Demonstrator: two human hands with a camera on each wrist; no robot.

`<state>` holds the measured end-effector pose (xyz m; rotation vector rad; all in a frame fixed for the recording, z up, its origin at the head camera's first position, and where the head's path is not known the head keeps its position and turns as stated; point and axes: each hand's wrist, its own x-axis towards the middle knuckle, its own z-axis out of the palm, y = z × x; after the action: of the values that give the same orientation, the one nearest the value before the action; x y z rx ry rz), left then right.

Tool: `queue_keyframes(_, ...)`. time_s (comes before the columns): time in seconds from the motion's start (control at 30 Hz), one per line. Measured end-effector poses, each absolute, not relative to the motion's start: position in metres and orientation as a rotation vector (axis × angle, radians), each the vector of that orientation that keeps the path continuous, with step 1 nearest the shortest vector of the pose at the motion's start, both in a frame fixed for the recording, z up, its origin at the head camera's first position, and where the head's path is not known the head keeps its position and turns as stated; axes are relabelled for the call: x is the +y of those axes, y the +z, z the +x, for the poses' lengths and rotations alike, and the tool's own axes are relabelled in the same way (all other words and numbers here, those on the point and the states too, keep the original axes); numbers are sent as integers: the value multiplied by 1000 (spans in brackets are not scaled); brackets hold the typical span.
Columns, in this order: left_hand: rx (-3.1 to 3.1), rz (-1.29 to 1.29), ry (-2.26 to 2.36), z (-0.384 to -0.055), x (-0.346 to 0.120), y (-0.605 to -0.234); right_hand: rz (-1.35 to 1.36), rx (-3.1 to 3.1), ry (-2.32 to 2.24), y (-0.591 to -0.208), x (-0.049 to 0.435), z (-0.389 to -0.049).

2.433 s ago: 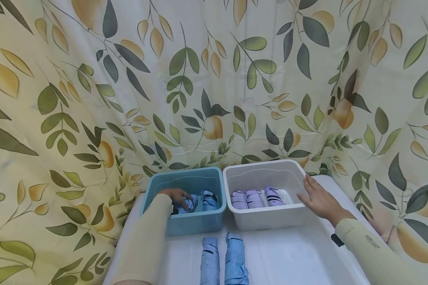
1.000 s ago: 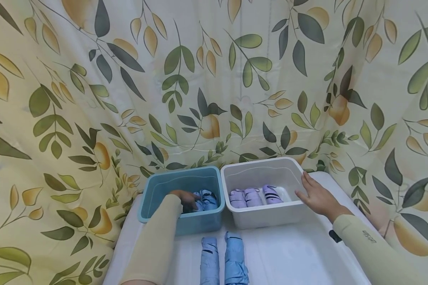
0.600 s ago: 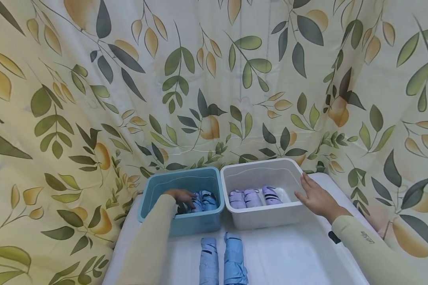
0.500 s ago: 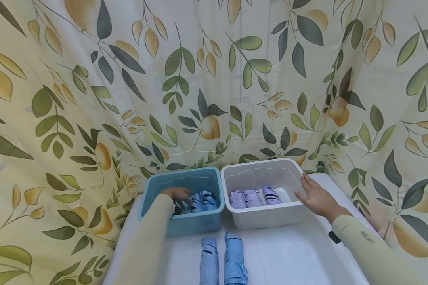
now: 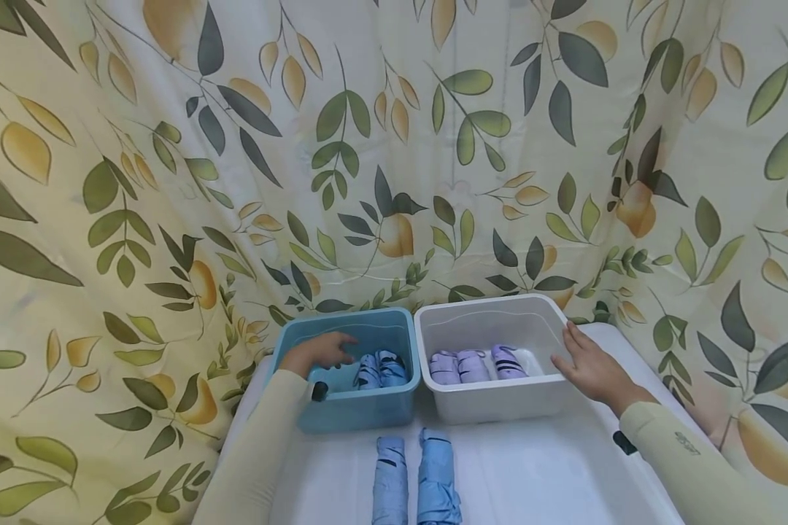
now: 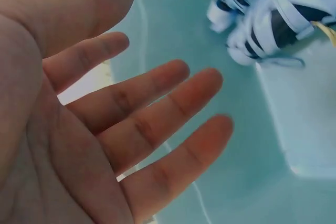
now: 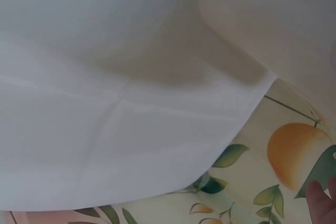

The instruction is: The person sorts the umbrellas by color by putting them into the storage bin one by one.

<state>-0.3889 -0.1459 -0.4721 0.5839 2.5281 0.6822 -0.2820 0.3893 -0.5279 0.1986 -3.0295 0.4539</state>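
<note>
My left hand (image 5: 320,351) hovers over the left part of the blue bin (image 5: 357,417), holding nothing. Its fingers are spread and relaxed in the left wrist view, where the palm (image 6: 68,150) faces the camera. Right of it, two folded blue umbrellas, one patterned lighter umbrella (image 5: 367,372) and one darker umbrella (image 5: 392,369), lie side by side in the bin. My right hand (image 5: 594,370) touches the right rim of the white bin (image 5: 499,405) with straight fingers. Inside that bin are three folded purple umbrellas (image 5: 473,367). Only fingertips (image 7: 320,203) show in the right wrist view.
Two more folded blue umbrellas, a left one (image 5: 390,481) and a right one (image 5: 437,477), lie on the white table (image 5: 532,467) before the bins. The bins stand side by side at the back. A leaf-patterned curtain (image 5: 394,146) surrounds the table.
My left hand has set a blue umbrella beside the other one in the blue bin, let go and drawn back to the left. My right hand has stayed at the white bin's rim.
</note>
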Motion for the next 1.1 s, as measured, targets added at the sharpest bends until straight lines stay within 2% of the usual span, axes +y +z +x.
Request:
queue_keyframes(0.4, 2731, 776, 718, -338, -144, -473, 190, -3038, 492, -531, 387, -283)
queue_keyframes(1.1, 2662, 836, 1332, -275, -124, -498, 195, -3030, 463, -532, 391, -282)
